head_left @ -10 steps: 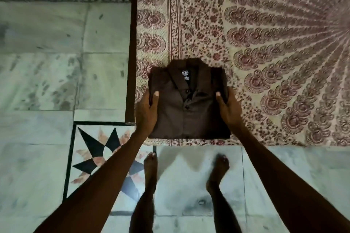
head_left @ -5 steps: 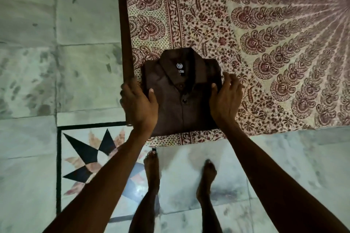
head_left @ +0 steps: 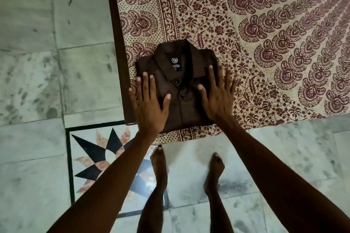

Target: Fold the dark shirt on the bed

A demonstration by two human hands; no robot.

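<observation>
The folded dark shirt (head_left: 181,111) lies front up, collar away from the person, at the bed's (head_left: 246,43) near left corner. The left grip (head_left: 149,108) and right grip (head_left: 217,100) are released, fingers straight and spread, flat on its two halves.

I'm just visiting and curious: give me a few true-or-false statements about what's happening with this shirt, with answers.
1. The dark brown shirt is folded into a compact rectangle, collar showing. True.
2. Both hands grip its edges with curled fingers. False: the left hand and right hand are spread flat over it, fingers straight.
3. The shirt lies mid-bed. False: it sits near the corner of the patterned bedsheet.
4. The person's feet are bare. True.
</observation>
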